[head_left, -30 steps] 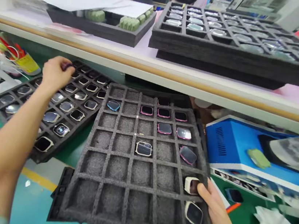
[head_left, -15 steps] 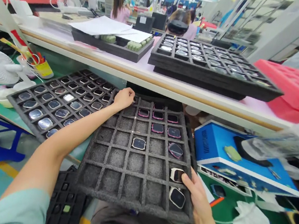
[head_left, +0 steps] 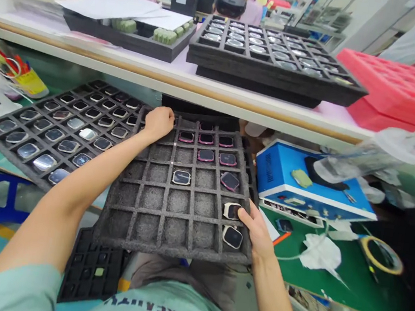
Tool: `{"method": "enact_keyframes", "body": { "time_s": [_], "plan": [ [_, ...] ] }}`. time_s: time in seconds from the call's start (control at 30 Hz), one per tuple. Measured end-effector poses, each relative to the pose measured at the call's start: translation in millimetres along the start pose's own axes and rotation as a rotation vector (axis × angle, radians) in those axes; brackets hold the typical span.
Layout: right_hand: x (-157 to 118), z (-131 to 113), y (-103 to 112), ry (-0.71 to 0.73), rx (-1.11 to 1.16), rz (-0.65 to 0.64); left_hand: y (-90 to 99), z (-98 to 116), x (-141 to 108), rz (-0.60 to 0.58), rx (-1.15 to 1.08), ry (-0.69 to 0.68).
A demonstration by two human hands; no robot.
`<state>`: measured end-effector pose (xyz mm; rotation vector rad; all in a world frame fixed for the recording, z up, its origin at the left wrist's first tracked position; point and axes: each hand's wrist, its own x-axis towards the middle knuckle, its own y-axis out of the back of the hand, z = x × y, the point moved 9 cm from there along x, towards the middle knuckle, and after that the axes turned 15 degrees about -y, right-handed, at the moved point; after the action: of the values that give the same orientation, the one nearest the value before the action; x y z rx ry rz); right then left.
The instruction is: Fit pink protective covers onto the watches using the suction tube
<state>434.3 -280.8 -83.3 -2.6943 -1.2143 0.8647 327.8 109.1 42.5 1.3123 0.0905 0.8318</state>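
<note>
A dark grey foam tray (head_left: 178,202) with square compartments lies in front of me, tilted slightly. My left hand (head_left: 159,122) is closed at its far left part; whatever its fingers hold is hidden. My right hand (head_left: 257,228) grips the tray's right edge, its thumb over a cream-framed watch (head_left: 231,211). Below that sits another cream-framed watch (head_left: 232,237). One pale-framed watch (head_left: 181,177) rests mid-tray, and several pink-framed ones (head_left: 205,155) occupy the upper right compartments. To the left, a second foam tray (head_left: 34,159) is filled with watch faces.
Above runs a shelf edge (head_left: 126,74) bearing a black tray (head_left: 272,72) of round parts and red foam (head_left: 399,94). A blue machine (head_left: 284,178) stands at right, near a white cloth (head_left: 320,252). Another black tray (head_left: 89,283) is low at left; people sit beyond.
The view has shifted, so the trays and shelf appear higher and further left. My left hand stays at the tray's far left part, and my right hand still grips its right edge.
</note>
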Motion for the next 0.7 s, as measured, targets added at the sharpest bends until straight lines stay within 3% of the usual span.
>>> {"method": "enact_keyframes", "body": {
  "time_s": [0.07,0.17,0.27,0.33,0.4,0.5,0.7],
  "plan": [
    [0.2,-3.5,-2.3,0.017,-0.003,-0.002,12.8,32.2,-9.4,0.035,0.082,-0.161],
    [3.6,-8.4,-2.4,0.031,-0.024,0.009,25.6,115.0,-47.3,0.042,0.079,-0.508],
    [8.4,-9.6,2.2,0.039,-0.048,0.021,2.2,214.3,-117.7,-0.235,0.024,-0.962],
    [10.0,-7.4,9.5,0.05,-0.084,0.063,-15.0,257.3,-154.3,-0.324,-0.006,-1.069],
    [9.5,-4.6,19.4,0.072,-0.134,0.143,-32.3,281.0,-169.8,-0.348,-0.023,-1.052],
    [8.6,0.3,28.3,0.097,-0.19,0.212,-48.3,295.8,-174.5,-0.353,-0.041,-1.024],
    [4.5,3.6,37.6,0.1,-0.224,0.318,-53.0,311.0,-191.1,-0.414,0.025,-1.124]
  ]
}}
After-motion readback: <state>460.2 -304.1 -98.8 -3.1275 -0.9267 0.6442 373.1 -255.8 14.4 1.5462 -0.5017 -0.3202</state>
